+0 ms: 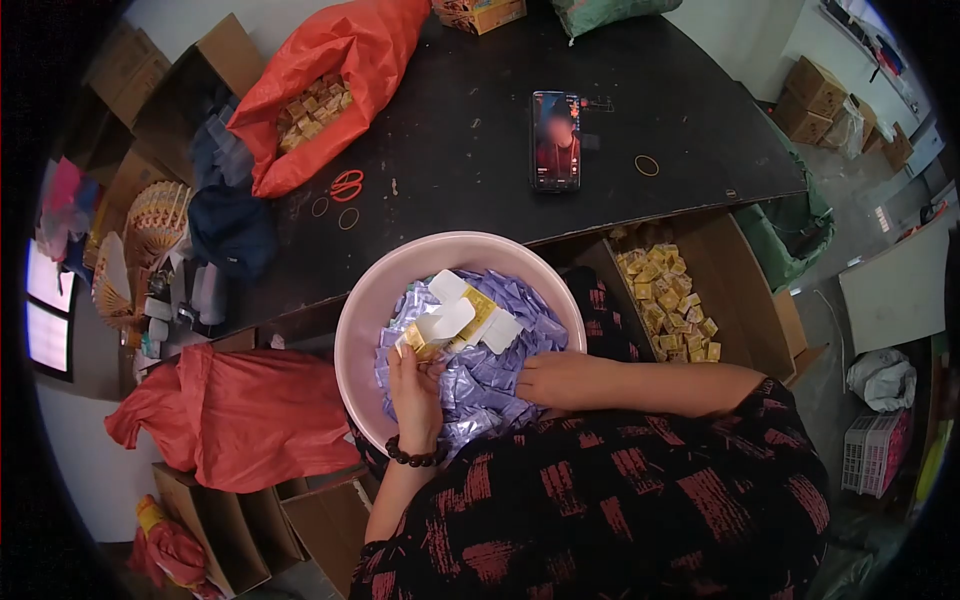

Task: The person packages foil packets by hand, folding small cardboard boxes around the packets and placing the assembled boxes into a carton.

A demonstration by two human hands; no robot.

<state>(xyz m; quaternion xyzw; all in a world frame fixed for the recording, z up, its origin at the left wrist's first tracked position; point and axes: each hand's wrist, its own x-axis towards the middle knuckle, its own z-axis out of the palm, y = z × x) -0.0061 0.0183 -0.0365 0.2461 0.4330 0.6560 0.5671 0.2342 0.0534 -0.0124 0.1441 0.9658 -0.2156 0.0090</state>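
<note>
A pink plastic tub (pixel 352 330) holds a heap of small purple sachets (pixel 500 375). My left hand (pixel 414 395), with a dark bead bracelet at the wrist, is closed on a small gold carton (pixel 424 343) whose white flaps stand open. Beside it, another yellow carton (pixel 476 315) with white flaps spread lies on top of the sachets. My right hand (pixel 548 380) reaches down into the sachets at the tub's right side, fingers together and curled. Its fingertips are hidden, so what they grip does not show.
Right of the tub, a cardboard box (pixel 735 290) contains many small yellow cartons (pixel 668 300). On the dark table (pixel 450 150) lie a phone (pixel 556 142), red scissors (pixel 347 185), rubber bands (pixel 647 165) and a red bag (pixel 385 50) of cartons. Another red bag (pixel 240 415) stands at left.
</note>
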